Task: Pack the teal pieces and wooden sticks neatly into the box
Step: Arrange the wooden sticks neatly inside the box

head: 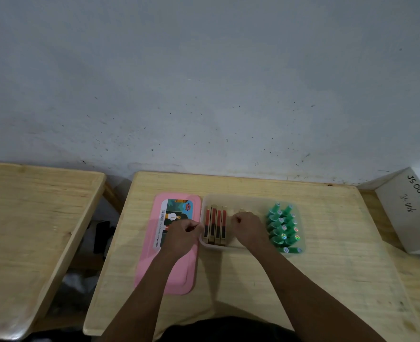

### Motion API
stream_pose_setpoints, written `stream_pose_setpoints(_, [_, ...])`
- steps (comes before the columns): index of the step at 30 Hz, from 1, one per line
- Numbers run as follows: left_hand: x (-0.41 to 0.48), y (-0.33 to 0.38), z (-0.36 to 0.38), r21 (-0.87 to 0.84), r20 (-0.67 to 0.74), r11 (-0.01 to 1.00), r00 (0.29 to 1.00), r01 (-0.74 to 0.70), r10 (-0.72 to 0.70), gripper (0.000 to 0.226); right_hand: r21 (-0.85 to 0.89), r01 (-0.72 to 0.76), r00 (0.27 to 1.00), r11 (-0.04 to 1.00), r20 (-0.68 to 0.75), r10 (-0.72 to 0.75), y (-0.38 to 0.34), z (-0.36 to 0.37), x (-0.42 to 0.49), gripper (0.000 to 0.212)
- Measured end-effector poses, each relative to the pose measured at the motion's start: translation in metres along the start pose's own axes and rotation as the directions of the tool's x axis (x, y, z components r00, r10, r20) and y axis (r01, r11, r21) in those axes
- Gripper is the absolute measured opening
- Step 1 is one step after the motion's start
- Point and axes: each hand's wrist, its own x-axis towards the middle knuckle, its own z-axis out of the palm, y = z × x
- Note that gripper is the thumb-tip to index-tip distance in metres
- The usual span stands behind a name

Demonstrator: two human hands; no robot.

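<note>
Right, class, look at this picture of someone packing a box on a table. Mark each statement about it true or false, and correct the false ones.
1. The pink lid lies to the left of the clear box. True.
2. The teal pieces sit at the left end of the box. False: they are at its right end.
3. The wooden sticks lie side by side in the left part of the box. True.
4. The left hand holds the lid in the air. False: the lid lies flat on the table, and the hand is at the box's left edge.
5. The right hand is over the box, between sticks and teal pieces. True.
</note>
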Motion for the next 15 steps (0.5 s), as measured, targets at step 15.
stream_pose_setpoints(15, [0.000, 0.001, -0.001, 0.027, 0.006, 0.999, 1.000, -0.022, 0.022, 0.012, -0.087, -0.027, 1.000, 0.996, 0.004, 0.027, 0.012, -0.008, 0.003, 0.031])
